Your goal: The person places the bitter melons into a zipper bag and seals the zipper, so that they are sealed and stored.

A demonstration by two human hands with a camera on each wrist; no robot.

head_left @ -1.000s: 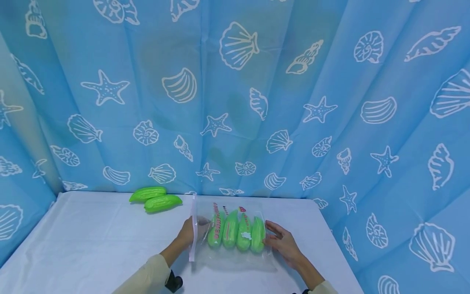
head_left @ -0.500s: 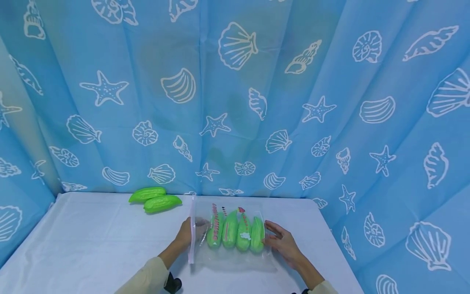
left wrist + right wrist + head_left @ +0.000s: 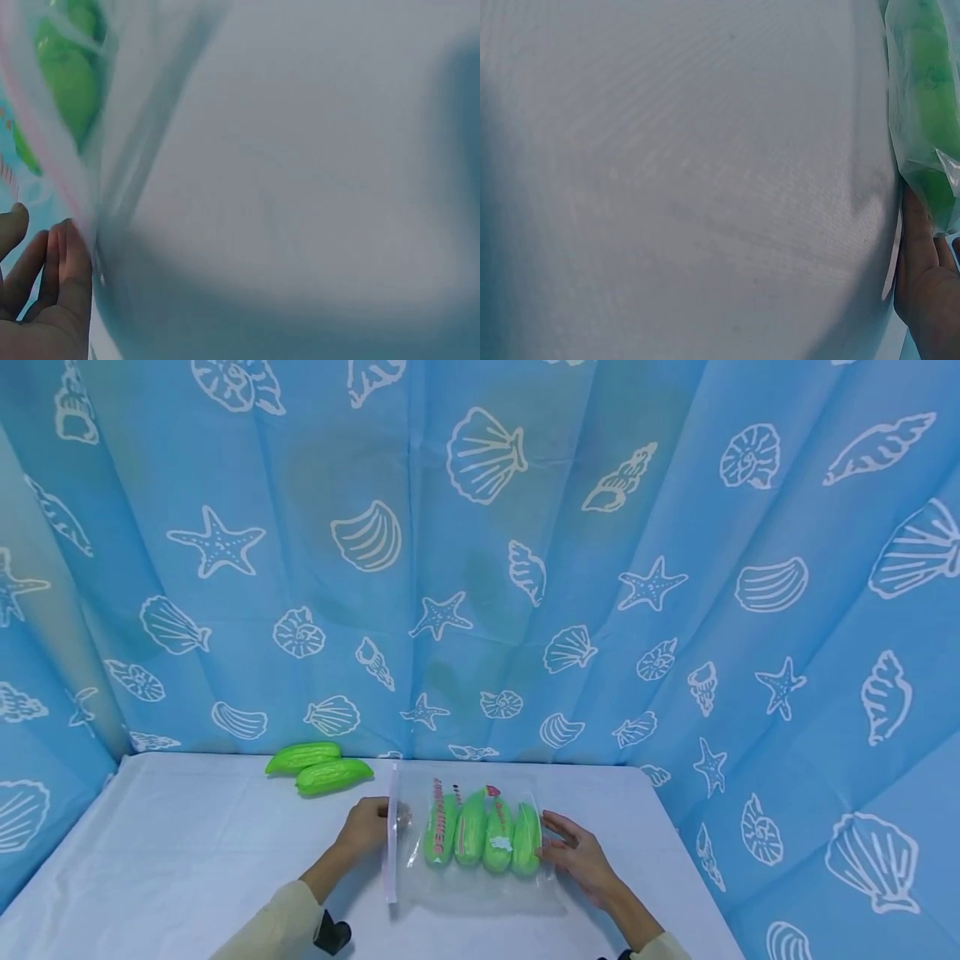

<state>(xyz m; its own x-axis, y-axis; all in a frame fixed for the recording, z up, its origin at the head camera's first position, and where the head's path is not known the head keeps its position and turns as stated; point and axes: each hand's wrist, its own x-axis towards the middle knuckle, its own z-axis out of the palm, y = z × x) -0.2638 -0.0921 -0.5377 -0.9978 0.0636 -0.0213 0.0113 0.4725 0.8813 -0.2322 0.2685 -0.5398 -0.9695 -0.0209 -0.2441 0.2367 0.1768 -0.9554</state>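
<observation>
A clear zip bag (image 3: 480, 893) with red printing lies on the table, its open mouth facing left. Inside, several green bitter gourds (image 3: 471, 831) line up side by side. My left hand (image 3: 363, 827) is at the mouth, fingertips just behind the zip edge. In the left wrist view its fingers (image 3: 71, 255) touch that edge, thumb apart, with nothing between them. On the bag's right end rests my right hand (image 3: 581, 860), fingers fairly straight and thumb over the last gourd. The right wrist view shows its fingers (image 3: 919, 225) against the bag's end, partly cut off.
Two more bitter gourds (image 3: 333, 775) lie at the back left of the white-covered table (image 3: 187, 860), one against the other. A blue curtain (image 3: 480, 568) with a white shell print hangs behind the table and along the sides.
My left hand has drawn back to the left, out of the bag's mouth, leaving only its fingertips at the edge. The right hand and the gourds stay put.
</observation>
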